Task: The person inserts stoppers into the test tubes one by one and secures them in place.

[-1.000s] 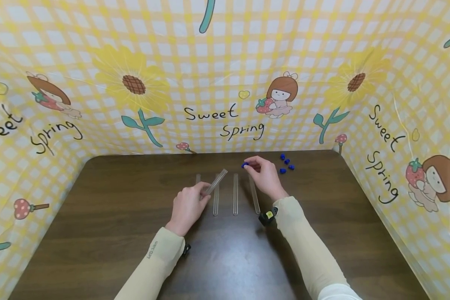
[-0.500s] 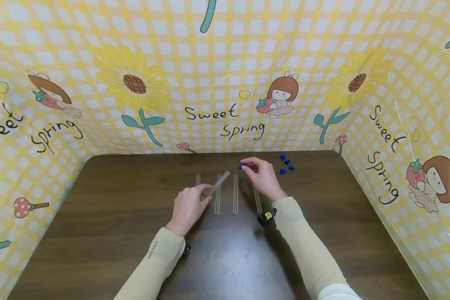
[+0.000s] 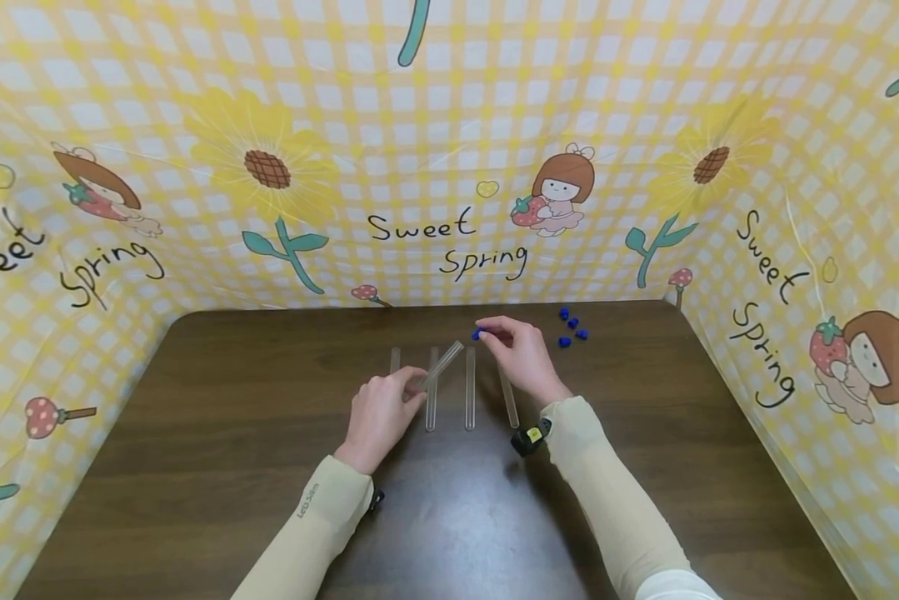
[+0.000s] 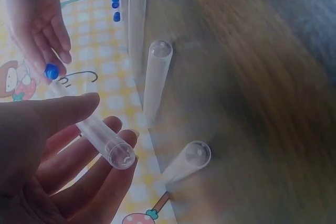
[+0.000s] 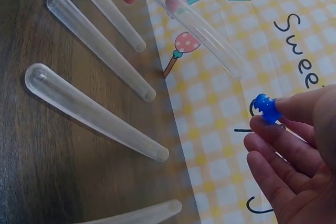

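Over a dark brown wood-grain table [image 3: 194,417], the left hand [image 3: 380,410] and right hand [image 3: 527,357] pinch, respectively, a slender, transparent, round-bottomed tube [image 3: 446,358], tilted, and, near its open mouth, a small, glossy blue cap [image 5: 269,110] with a toothed edge.

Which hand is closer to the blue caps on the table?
Right. The right hand, pinching another cap, is just left of the blue caps; the left hand is farther left, holding a tube.
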The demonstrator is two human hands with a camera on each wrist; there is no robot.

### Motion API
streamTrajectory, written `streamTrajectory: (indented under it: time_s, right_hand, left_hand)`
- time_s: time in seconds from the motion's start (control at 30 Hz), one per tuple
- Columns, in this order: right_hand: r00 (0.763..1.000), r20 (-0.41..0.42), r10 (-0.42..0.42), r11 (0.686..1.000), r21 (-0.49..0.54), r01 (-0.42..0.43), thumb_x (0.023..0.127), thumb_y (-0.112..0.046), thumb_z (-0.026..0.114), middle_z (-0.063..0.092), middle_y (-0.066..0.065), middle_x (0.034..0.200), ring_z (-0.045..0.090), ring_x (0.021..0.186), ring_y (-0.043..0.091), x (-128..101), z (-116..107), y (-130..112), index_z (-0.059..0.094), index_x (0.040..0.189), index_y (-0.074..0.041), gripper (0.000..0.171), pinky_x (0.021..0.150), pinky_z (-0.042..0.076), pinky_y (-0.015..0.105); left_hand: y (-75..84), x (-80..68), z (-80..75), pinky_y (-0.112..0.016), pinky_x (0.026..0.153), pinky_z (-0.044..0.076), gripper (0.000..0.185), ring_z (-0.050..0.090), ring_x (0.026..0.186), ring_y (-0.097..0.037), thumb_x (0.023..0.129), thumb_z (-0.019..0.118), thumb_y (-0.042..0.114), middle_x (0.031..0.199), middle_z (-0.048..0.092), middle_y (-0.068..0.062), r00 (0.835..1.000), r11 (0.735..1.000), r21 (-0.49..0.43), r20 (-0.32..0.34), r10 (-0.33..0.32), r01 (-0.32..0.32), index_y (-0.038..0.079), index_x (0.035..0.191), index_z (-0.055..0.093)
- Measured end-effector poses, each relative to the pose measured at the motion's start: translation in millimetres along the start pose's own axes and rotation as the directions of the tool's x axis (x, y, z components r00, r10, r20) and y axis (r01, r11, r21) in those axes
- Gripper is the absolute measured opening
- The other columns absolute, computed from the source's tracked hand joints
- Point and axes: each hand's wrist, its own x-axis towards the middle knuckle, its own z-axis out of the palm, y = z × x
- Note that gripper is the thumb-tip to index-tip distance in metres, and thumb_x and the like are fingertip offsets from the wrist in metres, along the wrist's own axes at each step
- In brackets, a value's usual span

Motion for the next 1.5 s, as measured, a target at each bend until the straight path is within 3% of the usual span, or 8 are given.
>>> streamTrajectory:
  time_s: [0.63,1.07,1.3,1.5]
  right_hand:
    - [1.000,0.001,0.009,0.999,0.044,-0.009,0.101,-0.019,0.067,0.072,-0.003,0.106,0.067,0.092,0.013,-5,5,-7,0.074,0.120,-0.014,0.021,0.084,0.054,0.034]
    - [1.000,-0.005,0.015,0.997,0.074,-0.015,0.101,-0.020,0.067,0.073,-0.002,0.107,0.068,0.093,0.015,-12,10,-9,0.075,0.120,-0.014,0.021,0.084,0.055,0.036]
    - [0.998,-0.059,0.015,0.994,0.113,-0.009,0.100,-0.019,0.069,0.071,-0.001,0.113,0.066,0.098,0.015,-17,14,-12,0.074,0.124,-0.013,0.026,0.087,0.054,0.036]
    - [0.995,-0.099,-0.009,0.992,0.121,0.021,0.097,-0.017,0.073,0.068,0.001,0.107,0.065,0.096,0.016,-21,22,-12,0.071,0.130,-0.012,0.034,0.089,0.054,0.034]
  left_hand:
    - [5.5,-0.3,1.8,-0.036,0.051,0.050,0.028,0.070,0.068,-0.019,0.086,0.083,0.013,0.086,0.075,0.003,1.000,1.000,-0.011,-0.003,0.009,-0.009,0.019,0.112,0.076]
    - [9.4,-2.6,2.1,-0.031,0.050,0.048,0.026,0.069,0.067,-0.016,0.087,0.083,0.014,0.088,0.076,0.000,1.000,0.999,-0.029,0.016,0.026,-0.026,0.012,0.111,0.077]
    - [11.5,-3.8,2.2,-0.029,0.049,0.048,0.025,0.069,0.065,-0.015,0.089,0.081,0.015,0.089,0.076,-0.002,0.999,0.998,-0.056,0.014,0.034,-0.033,0.012,0.113,0.075]
    - [13.5,-3.7,2.7,-0.030,0.050,0.049,0.025,0.069,0.064,-0.014,0.089,0.082,0.016,0.087,0.076,-0.002,0.999,0.996,-0.068,-0.004,0.054,-0.054,0.011,0.113,0.075]
